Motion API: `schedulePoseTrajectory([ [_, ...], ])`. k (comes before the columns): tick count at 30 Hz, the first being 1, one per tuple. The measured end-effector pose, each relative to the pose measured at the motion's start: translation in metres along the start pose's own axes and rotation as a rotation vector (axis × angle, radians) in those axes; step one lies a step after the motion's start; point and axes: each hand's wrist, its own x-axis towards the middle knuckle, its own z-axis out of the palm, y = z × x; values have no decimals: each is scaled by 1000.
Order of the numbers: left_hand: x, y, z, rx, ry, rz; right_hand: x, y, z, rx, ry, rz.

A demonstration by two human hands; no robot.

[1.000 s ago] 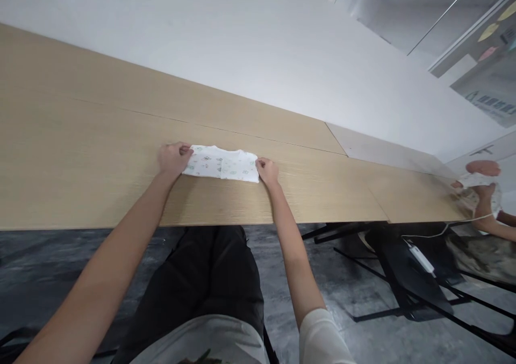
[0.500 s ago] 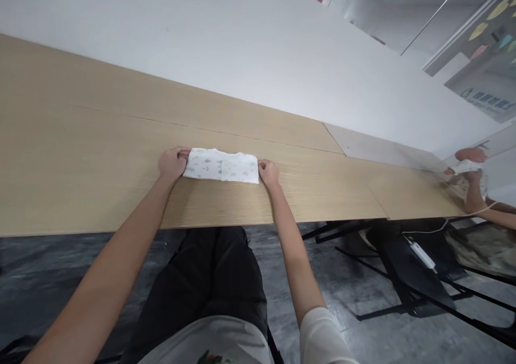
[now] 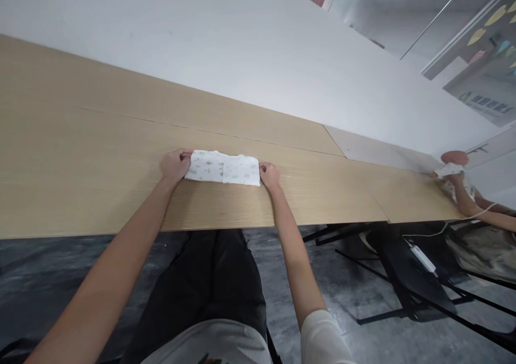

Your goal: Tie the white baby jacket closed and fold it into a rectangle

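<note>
A folded white cloth (image 3: 223, 168) with small printed figures lies flat on the wooden table (image 3: 100, 181) in front of me. It forms a long strip with a crease or seam near its middle and a slightly wavy far edge. My left hand (image 3: 176, 166) rests at its left end, fingers closed on the upper left corner. At the other end my right hand (image 3: 270, 175) pinches the right edge with thumb and fingers together. Which garment, if any, the cloth is, I cannot tell.
Beyond the table rises a white wall (image 3: 226, 47). Far right, another person's hand (image 3: 457, 180) holds white cloth at the table. Below it stand black folding chairs (image 3: 397, 267), one carrying a white power strip (image 3: 423, 258) with a cable. The table's front edge runs just before my legs.
Both my hands keep their hold at the cloth's ends; the view has shifted slightly. At the far right, the other person's hands and cloth have moved a little to the left.
</note>
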Motion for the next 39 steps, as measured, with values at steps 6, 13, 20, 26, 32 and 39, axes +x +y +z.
schedulePoseTrajectory([
  [6,-1,1,-1,0,-6,-20,0,0,-1,-1,-5,-14],
  [13,0,1,-1,-2,-8,-16,-1,-1,-2,1,-10,-14],
  [20,0,1,-1,7,-13,-21,-2,-3,-3,-23,-38,3],
  [26,-1,2,-2,14,-17,-22,-2,-2,-2,-33,-45,1],
  [32,0,1,-2,5,-10,-18,-2,-2,-3,-46,-42,6],
  [39,-1,2,-2,7,-16,18,-3,-3,-1,-6,-5,-4],
])
